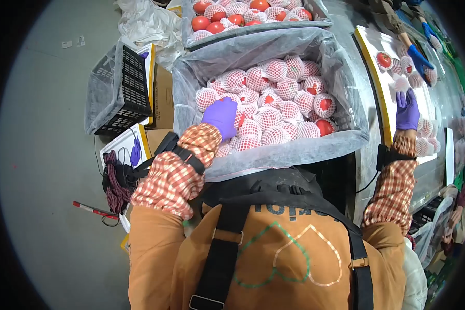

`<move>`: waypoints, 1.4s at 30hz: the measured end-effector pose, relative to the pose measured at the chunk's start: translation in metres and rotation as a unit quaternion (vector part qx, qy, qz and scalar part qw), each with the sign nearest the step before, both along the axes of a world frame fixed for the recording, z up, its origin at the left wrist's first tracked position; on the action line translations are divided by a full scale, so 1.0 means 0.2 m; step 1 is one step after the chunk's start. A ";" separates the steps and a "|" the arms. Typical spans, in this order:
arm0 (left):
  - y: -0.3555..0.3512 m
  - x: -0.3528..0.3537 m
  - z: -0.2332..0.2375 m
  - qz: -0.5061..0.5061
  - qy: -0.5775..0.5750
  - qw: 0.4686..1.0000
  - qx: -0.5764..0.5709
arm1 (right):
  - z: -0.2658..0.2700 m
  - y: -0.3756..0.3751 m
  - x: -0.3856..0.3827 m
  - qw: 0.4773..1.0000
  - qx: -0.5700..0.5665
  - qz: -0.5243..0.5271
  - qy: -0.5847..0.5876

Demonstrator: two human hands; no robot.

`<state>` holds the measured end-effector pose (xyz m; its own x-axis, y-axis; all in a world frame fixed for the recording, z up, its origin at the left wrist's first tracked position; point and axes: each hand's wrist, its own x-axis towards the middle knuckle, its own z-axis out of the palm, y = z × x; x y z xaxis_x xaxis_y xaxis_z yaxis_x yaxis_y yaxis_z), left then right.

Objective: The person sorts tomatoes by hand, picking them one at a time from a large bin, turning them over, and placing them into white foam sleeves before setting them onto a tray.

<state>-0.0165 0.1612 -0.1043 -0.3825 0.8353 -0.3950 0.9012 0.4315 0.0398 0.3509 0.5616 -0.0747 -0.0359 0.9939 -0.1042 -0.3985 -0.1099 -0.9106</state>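
In a crate lined with pale sheeting lie several red round fruits in white foam nets. My left hand, in a purple glove, reaches down among them at the crate's left side; its fingertips are hidden, so its grip is unclear. To the right, my right hand, also purple-gloved, is over a white tray with its fingers stretched up against a white foam net. More netted fruits lie below and beside that hand on the tray.
Another crate of fruits stands behind. At the left are a black crate, cardboard boxes and spare purple gloves. A co-worker's blue-gloved hand reaches over the tray from the upper right.
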 end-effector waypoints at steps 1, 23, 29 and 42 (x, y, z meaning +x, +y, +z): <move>-0.03 0.01 0.06 0.023 -0.043 0.996 0.072 | 0.10 -0.13 -0.07 0.995 0.066 0.078 -0.011; 0.00 0.30 0.37 0.200 -0.361 0.728 0.548 | 0.17 -1.45 -1.05 0.913 0.104 0.393 -0.042; -0.01 0.29 0.41 0.156 -0.389 0.709 0.567 | 0.10 -1.40 -1.09 0.873 0.320 0.320 -0.184; -0.15 0.19 0.41 0.265 -0.883 0.123 0.367 | 0.20 -1.34 -0.81 0.749 -0.193 0.552 0.313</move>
